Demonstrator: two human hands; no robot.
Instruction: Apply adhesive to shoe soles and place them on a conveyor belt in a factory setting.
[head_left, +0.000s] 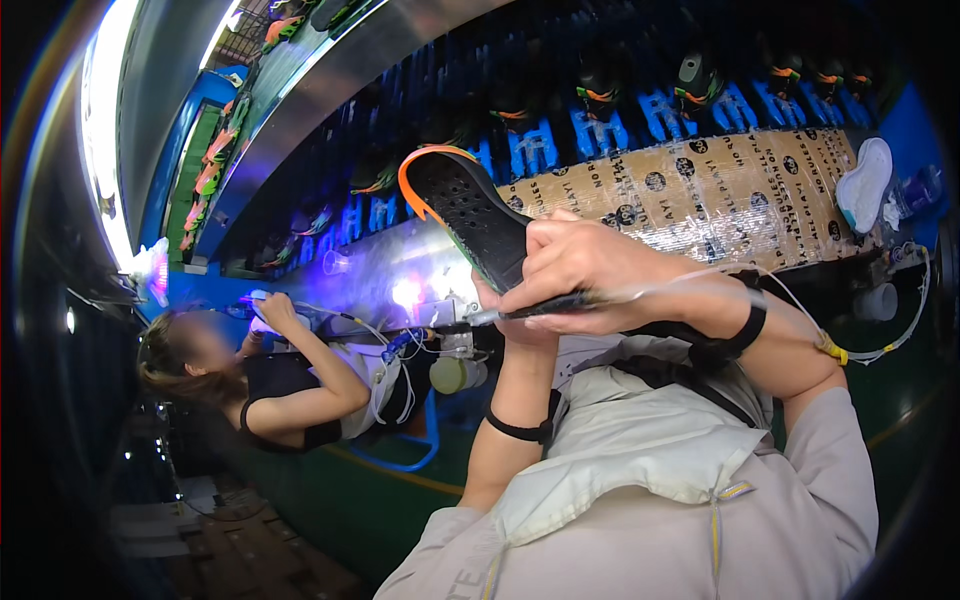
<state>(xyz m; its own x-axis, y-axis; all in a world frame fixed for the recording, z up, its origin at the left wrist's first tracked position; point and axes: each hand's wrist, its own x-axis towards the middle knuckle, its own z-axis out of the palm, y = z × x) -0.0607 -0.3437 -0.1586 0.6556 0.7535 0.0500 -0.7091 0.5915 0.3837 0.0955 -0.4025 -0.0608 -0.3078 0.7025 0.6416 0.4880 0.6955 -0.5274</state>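
Note:
In front of my chest, a black shoe sole (470,205) with an orange rim round its upper end and small round holes is tilted up. My left hand (527,332) grips the sole's lower end; most of its fingers are hidden behind the sole and my other hand. My right hand (590,268) is across the lower part of the sole, fingers closed round a slim dark tool (560,303) with a pale tip. The tool looks like a glue brush, blurred by motion. A clear thin hose (775,280) loops past my right forearm.
Brown printed cardboard (740,195) covers the bench ahead; a white sole-shaped piece (866,185) lies at its right end. Behind, shoe parts hang on blue holders (600,130). A co-worker (300,390) sits at left near a bright lamp (408,292). A yellowish cup (450,373) stands near my left arm.

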